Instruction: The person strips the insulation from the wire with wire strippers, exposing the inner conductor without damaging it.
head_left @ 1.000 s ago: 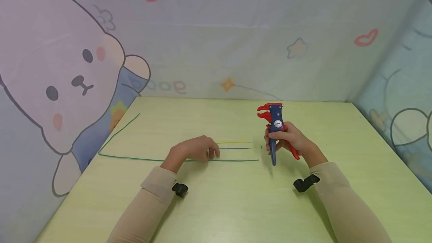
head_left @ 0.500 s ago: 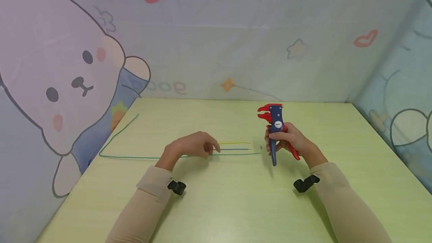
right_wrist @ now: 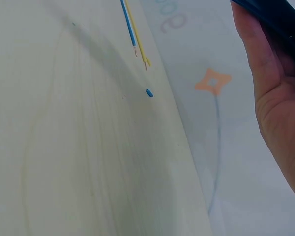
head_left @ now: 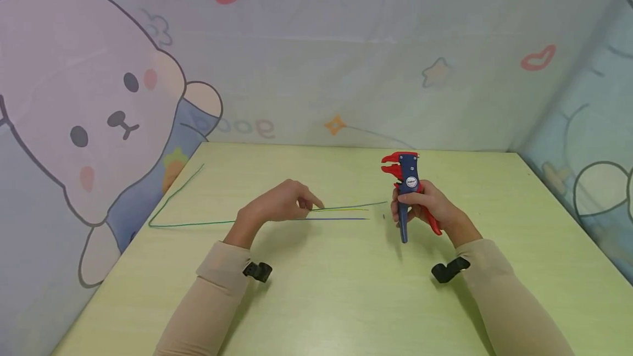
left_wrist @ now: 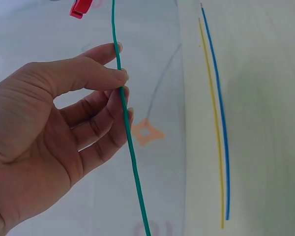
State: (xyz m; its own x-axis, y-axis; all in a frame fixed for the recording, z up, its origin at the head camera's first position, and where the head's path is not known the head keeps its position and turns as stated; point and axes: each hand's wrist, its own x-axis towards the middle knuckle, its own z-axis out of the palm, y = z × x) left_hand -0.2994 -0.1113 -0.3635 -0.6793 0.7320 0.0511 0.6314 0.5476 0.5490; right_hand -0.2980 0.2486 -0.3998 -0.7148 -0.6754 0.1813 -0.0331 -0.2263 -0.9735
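My left hand (head_left: 287, 205) pinches a long green wire (head_left: 198, 223) between thumb and fingers and holds its right end raised off the table; the left wrist view shows the green wire (left_wrist: 130, 147) running past the fingertips (left_wrist: 122, 78). A yellow wire (left_wrist: 212, 128) and a blue wire (left_wrist: 217, 113) lie side by side on the table beside it. My right hand (head_left: 425, 207) grips a red and blue wire stripper (head_left: 406, 180) upright, its red head at the top facing left toward the wire's free end.
The light green table (head_left: 321, 290) is walled by printed cartoon curtains. The green wire's far end bends back toward the table's left rear corner (head_left: 178, 191). A small blue scrap of insulation (right_wrist: 148, 92) lies near the stripped wire ends.
My left hand has lifted the green wire's right end off the table and swung it back, toward the stripper's head. The right hand and stripper have stayed nearly still.
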